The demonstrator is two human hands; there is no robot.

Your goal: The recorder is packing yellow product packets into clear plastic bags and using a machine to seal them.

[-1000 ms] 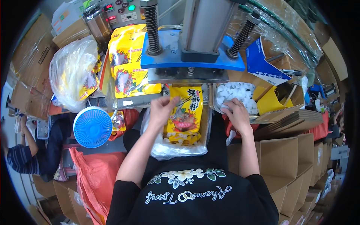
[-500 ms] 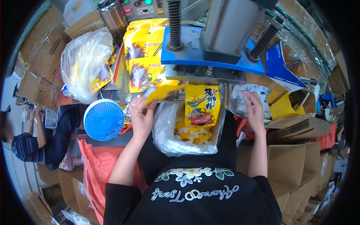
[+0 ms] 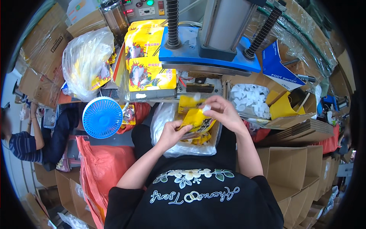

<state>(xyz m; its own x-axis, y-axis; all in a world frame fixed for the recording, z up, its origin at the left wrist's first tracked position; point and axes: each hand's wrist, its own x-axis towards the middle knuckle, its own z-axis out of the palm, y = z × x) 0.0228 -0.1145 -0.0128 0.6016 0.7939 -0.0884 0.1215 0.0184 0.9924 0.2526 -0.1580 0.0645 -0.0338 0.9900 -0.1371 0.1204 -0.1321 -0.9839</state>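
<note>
At the far left another person (image 3: 23,141) in a striped sleeve sits low beside cardboard boxes. Next comes a clear bag (image 3: 85,61) stuffed with yellow packets, and below it a round blue fan (image 3: 102,117) just beside an orange plastic sack (image 3: 101,168). Your left hand (image 3: 171,133) has its fingers pinching the lower edge of a yellow pouch (image 3: 196,118), which you hold over a plastic-lined box (image 3: 183,147) of more yellow pouches in front of you. Above it stands a blue press (image 3: 207,57), with a stack of printed yellow pouches (image 3: 146,61) on the surface to its left. Your right hand (image 3: 223,110) pinches a small white cap (image 3: 206,108) at the top of the pouch. To the right sits a bin of white caps (image 3: 249,100), then folded yellow cartons (image 3: 282,107) and brown boxes (image 3: 293,175).
</note>
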